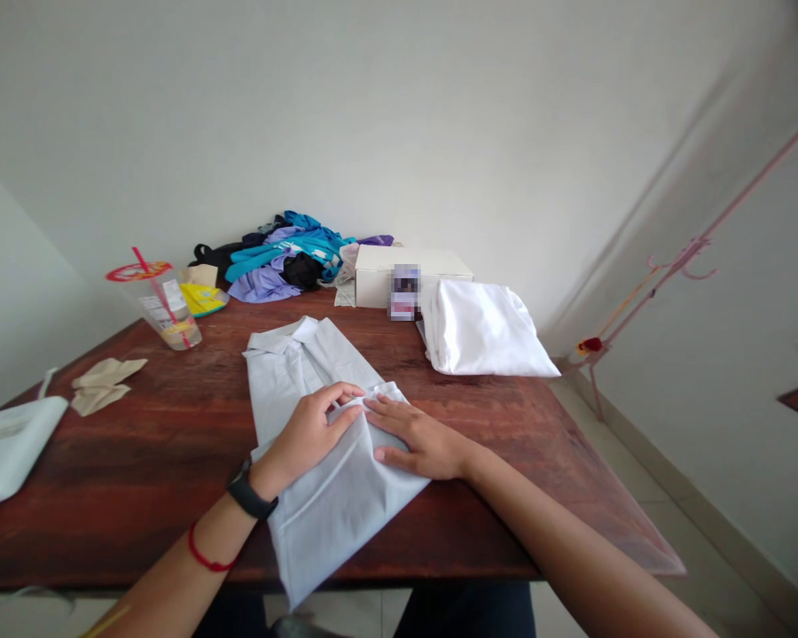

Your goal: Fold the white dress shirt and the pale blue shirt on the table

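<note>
A light grey collared shirt (332,496) lies partly folded on the table, its collar (283,341) pointing away from me. One lower corner of the fabric hangs over the near edge. My left hand (316,430), with a dark band at the wrist, is curled on the shirt, thumb and fingers closed on a raised fold. Right beside it, my right hand (426,439) rests palm down on the cloth with its fingers spread. The fabric under both palms is hidden.
A folded white satiny cloth (492,328) and a white box (372,276) stand behind. Piled clothes (285,252), a plastic cup with straw (166,310), a yellow packet (203,299), beige scraps (103,385) and a white device (13,447) sit leftward. A pink rack (665,275) stands right.
</note>
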Available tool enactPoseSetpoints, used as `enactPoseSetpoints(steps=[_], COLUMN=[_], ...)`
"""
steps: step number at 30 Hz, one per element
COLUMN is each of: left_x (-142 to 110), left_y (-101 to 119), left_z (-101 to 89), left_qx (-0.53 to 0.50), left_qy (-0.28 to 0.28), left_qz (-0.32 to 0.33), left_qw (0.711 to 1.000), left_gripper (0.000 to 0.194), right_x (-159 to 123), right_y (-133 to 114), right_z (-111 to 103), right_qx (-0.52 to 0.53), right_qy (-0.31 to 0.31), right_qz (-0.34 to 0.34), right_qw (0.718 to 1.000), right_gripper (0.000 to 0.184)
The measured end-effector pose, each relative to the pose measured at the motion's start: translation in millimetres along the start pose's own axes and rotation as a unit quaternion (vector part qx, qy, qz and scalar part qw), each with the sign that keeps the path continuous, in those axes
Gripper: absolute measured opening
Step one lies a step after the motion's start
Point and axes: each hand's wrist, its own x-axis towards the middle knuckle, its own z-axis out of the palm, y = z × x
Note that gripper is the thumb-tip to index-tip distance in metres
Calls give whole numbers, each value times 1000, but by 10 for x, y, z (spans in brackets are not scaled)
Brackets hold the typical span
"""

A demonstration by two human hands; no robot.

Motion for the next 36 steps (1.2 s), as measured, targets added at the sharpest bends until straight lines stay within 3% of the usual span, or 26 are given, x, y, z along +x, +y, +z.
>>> enactPoseSetpoints(steps=[6, 16, 20, 26, 36], left_x=[-26, -57, -91, -115, -103], left_y=[-22, -164, -161, -157, -251], left_z=[138, 197, 223, 227, 284], left_qx=[62, 223, 263, 296, 293], left_qy=[-16, 22, 25, -15, 9], left_qz=[63, 66, 72, 86, 63], left_qw=[996, 972, 962, 951, 954], left_gripper=[18, 17, 23, 40, 37], right_x=[10, 25, 21, 9, -1], right_y=[-27, 1, 13, 21, -31], right_z=[-12, 21, 41, 62, 18], right_qx=[-19, 11, 10, 11, 5], right_qy=[-19, 28, 38, 57, 15], right_qz=[-11, 1, 4, -4, -3], right_qw=[1000, 1000, 999, 998, 1000], right_gripper=[72, 57, 62, 74, 87])
